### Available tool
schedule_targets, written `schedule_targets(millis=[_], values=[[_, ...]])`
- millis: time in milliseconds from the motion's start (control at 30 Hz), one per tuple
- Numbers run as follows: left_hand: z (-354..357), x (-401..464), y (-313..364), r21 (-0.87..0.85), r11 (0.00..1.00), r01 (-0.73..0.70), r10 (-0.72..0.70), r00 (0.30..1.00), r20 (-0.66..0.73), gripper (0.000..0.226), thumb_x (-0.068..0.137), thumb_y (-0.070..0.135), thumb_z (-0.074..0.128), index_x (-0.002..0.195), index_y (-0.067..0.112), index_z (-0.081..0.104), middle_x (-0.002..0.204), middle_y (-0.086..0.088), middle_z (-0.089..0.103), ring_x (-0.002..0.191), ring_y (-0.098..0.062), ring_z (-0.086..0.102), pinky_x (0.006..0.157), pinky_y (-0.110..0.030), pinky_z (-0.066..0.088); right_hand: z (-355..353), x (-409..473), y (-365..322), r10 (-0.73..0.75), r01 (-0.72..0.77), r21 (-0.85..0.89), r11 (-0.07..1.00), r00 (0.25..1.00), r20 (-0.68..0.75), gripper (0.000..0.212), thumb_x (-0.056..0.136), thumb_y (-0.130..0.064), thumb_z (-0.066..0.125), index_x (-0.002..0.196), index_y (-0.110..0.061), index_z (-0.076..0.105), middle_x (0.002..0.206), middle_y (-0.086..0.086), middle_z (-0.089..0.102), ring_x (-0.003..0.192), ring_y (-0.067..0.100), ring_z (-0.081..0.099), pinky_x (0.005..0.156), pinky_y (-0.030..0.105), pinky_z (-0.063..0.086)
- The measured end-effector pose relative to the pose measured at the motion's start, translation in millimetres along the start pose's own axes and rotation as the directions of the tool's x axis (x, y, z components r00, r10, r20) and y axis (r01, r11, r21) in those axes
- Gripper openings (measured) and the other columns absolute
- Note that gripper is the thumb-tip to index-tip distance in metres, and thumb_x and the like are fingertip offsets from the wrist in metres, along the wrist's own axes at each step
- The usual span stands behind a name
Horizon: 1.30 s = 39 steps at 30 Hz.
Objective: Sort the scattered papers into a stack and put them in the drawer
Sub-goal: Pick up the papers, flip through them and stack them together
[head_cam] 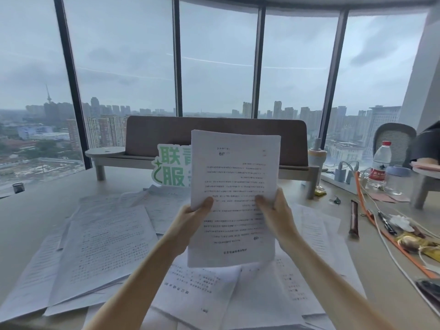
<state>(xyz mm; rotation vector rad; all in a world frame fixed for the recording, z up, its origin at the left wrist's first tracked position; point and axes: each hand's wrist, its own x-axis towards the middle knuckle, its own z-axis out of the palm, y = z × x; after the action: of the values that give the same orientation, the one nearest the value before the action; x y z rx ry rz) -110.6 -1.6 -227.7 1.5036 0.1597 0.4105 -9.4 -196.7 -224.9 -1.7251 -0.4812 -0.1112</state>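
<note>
A stack of printed papers [234, 186] is held upright in the air above the desk, with its text upside down. My left hand [195, 216] grips its left edge, thumb on the front. On the other side, my right hand [273, 210] grips the right edge the same way. Several loose printed sheets [104, 248] lie scattered and overlapping on the beige desk [35, 210] below, to the left, under my arms and to the right [314, 234]. No drawer is in view.
A brown desk shelf [214, 134] and a green-lettered sign [171, 169] stand behind the papers. To the right lie a water bottle [379, 166], a power strip [342, 177], white cables, an orange strap [381, 232], pens and wrappers. A small dark cup [18, 187] sits far left.
</note>
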Motion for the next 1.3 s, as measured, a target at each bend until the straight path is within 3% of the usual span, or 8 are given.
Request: schedule_targets(millis=[233, 367, 467, 533, 800, 1067, 1167, 1300], values=[[-12, 14, -15, 0.172, 0.976, 0.134, -0.131, 0.991, -0.031, 0.024, 0.097, 0.025, 0.061, 0.113, 0.008, 0.069, 0.096, -0.009, 0.077, 0.088, -0.029, 0.074, 0.074, -0.042, 0.060, -8, 9, 0, 0.061, -0.019, -0.333, 0.943, 0.991, 0.115, 0.037, 0.100, -0.029, 0.053, 0.134, -0.018, 0.051, 0.120, 0.002, 0.063, 0.107, 0.022, 0.059, 0.080, 0.030, 0.043], [-21, 24, -35, 0.248, 0.923, 0.293, -0.279, 0.956, -0.093, 0.025, 0.098, 0.022, 0.060, 0.115, 0.005, 0.066, 0.101, -0.015, 0.074, 0.091, -0.033, 0.071, 0.078, -0.045, 0.060, -20, 12, 30, 0.289, -0.091, -0.800, 0.593, 0.952, 0.105, 0.063, 0.098, -0.062, 0.035, 0.143, -0.020, 0.046, 0.144, 0.010, 0.053, 0.128, 0.033, 0.051, 0.101, 0.047, 0.045], [-25, 31, -46, 0.408, 0.844, 0.348, -0.312, 0.937, -0.156, 0.031, 0.100, 0.027, 0.054, 0.121, 0.005, 0.061, 0.106, -0.017, 0.071, 0.095, -0.035, 0.070, 0.088, -0.051, 0.058, -32, 7, 47, 0.451, -0.189, -0.930, 0.316, 0.892, -0.028, 0.073, 0.095, -0.068, 0.031, 0.148, -0.019, 0.043, 0.151, 0.014, 0.046, 0.138, 0.038, 0.042, 0.109, 0.073, 0.022], [-25, 33, -50, 0.483, 0.802, 0.351, -0.314, 0.936, -0.159, 0.034, 0.100, 0.030, 0.052, 0.123, 0.006, 0.060, 0.107, -0.016, 0.070, 0.096, -0.034, 0.069, 0.090, -0.051, 0.057, -36, 5, 53, 0.496, -0.188, -0.951, 0.247, 0.867, -0.042, 0.076, 0.094, -0.072, 0.030, 0.147, -0.019, 0.047, 0.152, 0.014, 0.045, 0.140, 0.039, 0.040, 0.109, 0.075, 0.016], [-23, 29, -50, 0.568, 0.745, 0.349, -0.305, 0.936, -0.174, 0.033, 0.100, 0.030, 0.049, 0.114, 0.004, 0.064, 0.100, -0.014, 0.071, 0.088, -0.030, 0.070, 0.084, -0.043, 0.059, -37, 0, 56, 0.309, -0.138, -0.842, 0.521, 0.950, 0.035, 0.061, 0.089, -0.050, 0.062, 0.137, -0.017, 0.043, 0.129, 0.013, 0.060, 0.121, 0.034, 0.055, 0.092, 0.039, 0.049], [-20, 25, -48, 0.560, 0.753, 0.346, -0.291, 0.938, -0.188, 0.030, 0.100, 0.028, 0.049, 0.109, 0.003, 0.063, 0.100, -0.017, 0.071, 0.088, -0.032, 0.071, 0.084, -0.046, 0.059, -47, 13, 58, 0.270, -0.288, -0.417, 0.862, 0.957, -0.102, 0.078, 0.083, -0.010, 0.076, 0.149, -0.016, 0.037, 0.149, 0.012, 0.046, 0.135, 0.031, 0.045, 0.095, 0.030, 0.041], [-21, 25, -48, 0.555, 0.757, 0.344, -0.287, 0.939, -0.191, 0.030, 0.099, 0.028, 0.050, 0.108, 0.003, 0.064, 0.101, -0.018, 0.072, 0.089, -0.033, 0.071, 0.085, -0.047, 0.059, -49, 14, 59, 0.336, -0.361, -0.233, 0.903, 0.931, -0.139, 0.086, 0.081, -0.003, 0.076, 0.153, -0.018, 0.032, 0.152, 0.012, 0.042, 0.134, 0.031, 0.045, 0.092, 0.029, 0.041], [-23, 25, -48, 0.523, 0.778, 0.347, -0.295, 0.938, -0.183, 0.030, 0.098, 0.028, 0.052, 0.107, 0.003, 0.065, 0.100, -0.019, 0.072, 0.088, -0.034, 0.072, 0.085, -0.050, 0.059, -48, 18, 65, 0.368, -0.391, -0.149, 0.908, 0.916, -0.157, 0.061, 0.076, -0.007, 0.081, 0.129, -0.012, 0.050, 0.121, 0.012, 0.060, 0.105, 0.028, 0.059, 0.089, 0.033, 0.051]])
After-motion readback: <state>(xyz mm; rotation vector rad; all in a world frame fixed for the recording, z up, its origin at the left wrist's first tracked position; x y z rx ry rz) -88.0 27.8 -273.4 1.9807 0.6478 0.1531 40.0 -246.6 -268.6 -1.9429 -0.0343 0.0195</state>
